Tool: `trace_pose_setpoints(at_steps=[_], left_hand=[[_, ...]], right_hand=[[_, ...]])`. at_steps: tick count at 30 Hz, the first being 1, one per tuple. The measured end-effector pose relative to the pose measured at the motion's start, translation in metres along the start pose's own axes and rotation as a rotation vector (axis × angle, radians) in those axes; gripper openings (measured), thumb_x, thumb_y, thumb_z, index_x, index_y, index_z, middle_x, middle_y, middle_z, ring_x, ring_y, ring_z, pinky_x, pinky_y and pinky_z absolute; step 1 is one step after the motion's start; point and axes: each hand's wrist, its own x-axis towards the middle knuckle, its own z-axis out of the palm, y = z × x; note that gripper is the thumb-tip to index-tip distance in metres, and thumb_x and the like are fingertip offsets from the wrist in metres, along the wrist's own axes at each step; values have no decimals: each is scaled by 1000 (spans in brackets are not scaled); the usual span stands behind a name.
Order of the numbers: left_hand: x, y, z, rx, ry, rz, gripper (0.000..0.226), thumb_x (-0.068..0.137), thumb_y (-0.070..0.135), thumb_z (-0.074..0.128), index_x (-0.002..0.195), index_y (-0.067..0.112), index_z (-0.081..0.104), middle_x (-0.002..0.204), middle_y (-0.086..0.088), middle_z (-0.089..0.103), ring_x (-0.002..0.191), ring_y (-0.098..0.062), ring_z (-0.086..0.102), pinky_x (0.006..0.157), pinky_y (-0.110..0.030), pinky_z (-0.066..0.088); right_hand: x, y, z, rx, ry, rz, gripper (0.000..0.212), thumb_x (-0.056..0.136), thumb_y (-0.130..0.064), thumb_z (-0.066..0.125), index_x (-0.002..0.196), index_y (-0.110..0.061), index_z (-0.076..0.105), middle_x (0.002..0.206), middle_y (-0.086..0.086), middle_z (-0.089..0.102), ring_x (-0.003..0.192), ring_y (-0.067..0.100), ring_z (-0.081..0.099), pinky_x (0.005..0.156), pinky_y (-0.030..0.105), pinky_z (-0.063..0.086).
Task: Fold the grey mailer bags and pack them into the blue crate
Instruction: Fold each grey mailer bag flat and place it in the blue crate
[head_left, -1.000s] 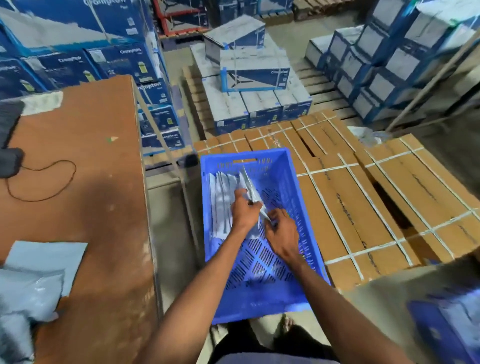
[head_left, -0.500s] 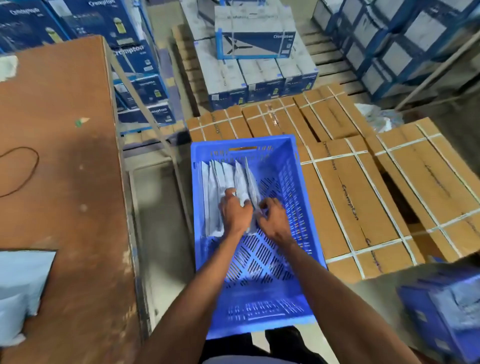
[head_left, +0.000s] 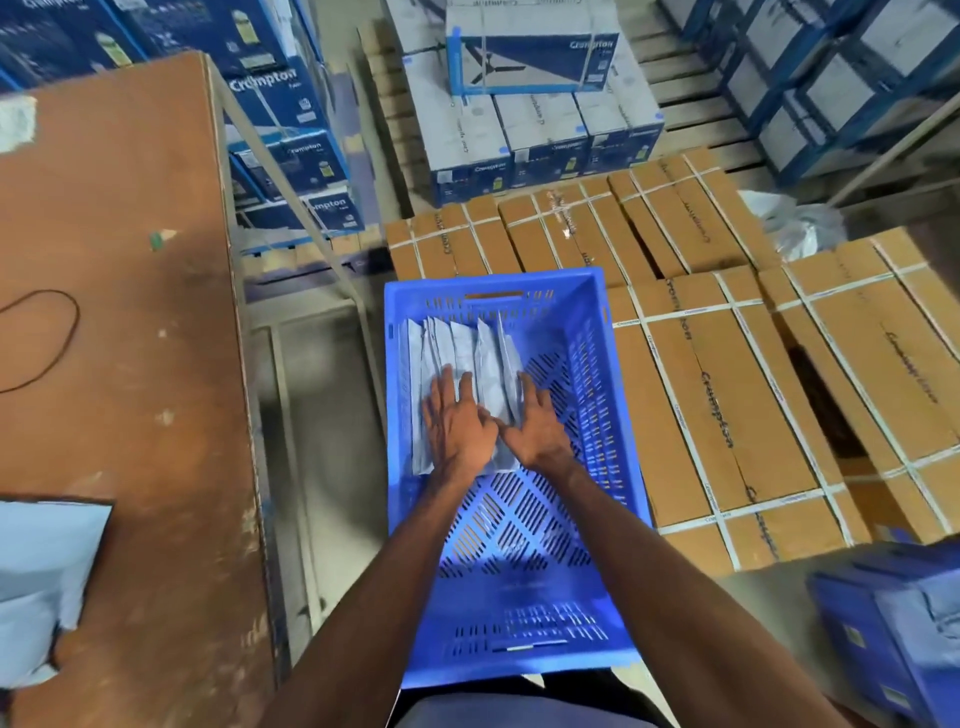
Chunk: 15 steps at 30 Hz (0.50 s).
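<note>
Stacked cartons fill the storeroom: blue-and-white printed boxes (head_left: 535, 130) rise at the back on wooden pallets, more of them line the upper right, and flat brown cartons (head_left: 727, 374) bound with white straps lie side by side on the floor to the right. On the left stands a brown wooden surface (head_left: 119, 312), scuffed and marked with pale spots, with a thin black cable loop (head_left: 47, 338) lying on it near its left edge and unfolded grey mailer bags (head_left: 41, 571) resting at its near corner. Between that surface and the strapped cartons sits the blue crate (head_left: 613, 415), its perforated floor bare in the near half. Folded grey mailer bags (head_left: 467, 353) stand on edge in a row against the crate's far left side. Both hands reach into the crate: the left hand (head_left: 457, 421) lies flat on the folded bags with fingers spread, and the right hand (head_left: 540, 421) presses the right end of the row with straight fingers, each grip loose and pinching nothing. Another blue box (head_left: 893, 623) shows at the lower right.
</note>
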Motion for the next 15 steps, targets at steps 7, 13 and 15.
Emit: trace_pose_setpoints(at_steps=[7,13,15], left_hand=[[4,-2,8,-61,-27,101,60,98,20,55,155,12,39,171,-7,17,159,-22,9,127,-42,3],[6,-5,13,-71,16,176,64,93,10,55,155,12,41,168,-4,28,157,-21,18,128,-44,11],[8,-12,12,-80,48,163,64,91,7,56,154,13,43,166,-3,32,156,-22,21,127,-45,13]], right_hand=[[5,1,-2,-98,38,49,94,96,-61,58,166,-26,7,167,13,21,139,41,46,100,57,48],[2,-3,2,-73,76,47,94,97,-57,60,166,-23,7,166,18,20,141,43,44,104,54,45],[4,-4,6,-63,46,39,97,96,-58,61,166,-22,4,168,20,16,142,44,43,107,53,44]])
